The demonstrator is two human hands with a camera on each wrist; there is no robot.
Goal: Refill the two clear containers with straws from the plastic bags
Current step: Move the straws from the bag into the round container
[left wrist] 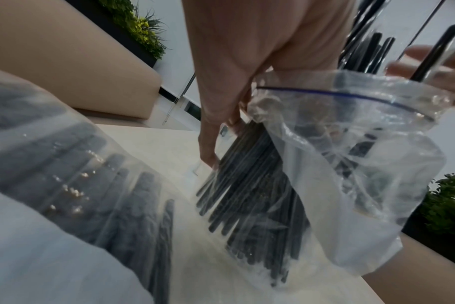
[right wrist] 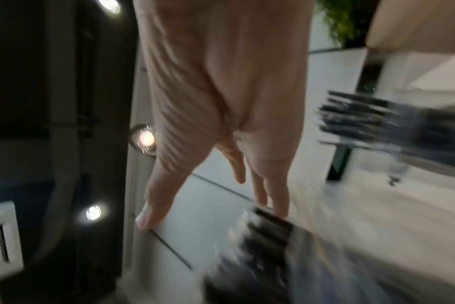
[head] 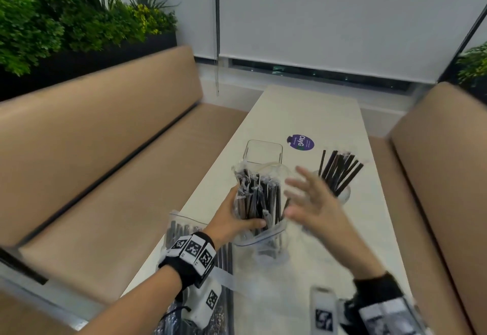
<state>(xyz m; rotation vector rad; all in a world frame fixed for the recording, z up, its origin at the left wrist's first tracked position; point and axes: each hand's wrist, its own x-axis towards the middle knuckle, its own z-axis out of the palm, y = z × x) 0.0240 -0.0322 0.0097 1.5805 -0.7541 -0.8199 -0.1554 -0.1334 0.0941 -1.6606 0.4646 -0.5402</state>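
My left hand [head: 232,220] grips an upright bundle of black wrapped straws [head: 257,197] whose lower end sits in a clear zip bag [head: 263,241]. In the left wrist view, the left hand's fingers [left wrist: 210,144] curl round the straws [left wrist: 247,195], and the bag [left wrist: 351,164] hangs over them. My right hand [head: 311,200] hovers just right of the bundle, fingers spread and holding nothing; it looks the same, blurred, in the right wrist view [right wrist: 234,144]. Behind the bundle stands an empty square clear container [head: 263,152]. A round clear container [head: 344,195] at the right holds black straws [head: 340,171].
A second bag of straws [head: 181,229] lies at the table's near left edge, under my left wrist. A purple sticker [head: 300,142] marks the pale table [head: 311,113]. Tan benches [head: 105,137] flank the table on both sides. A window blind hangs behind.
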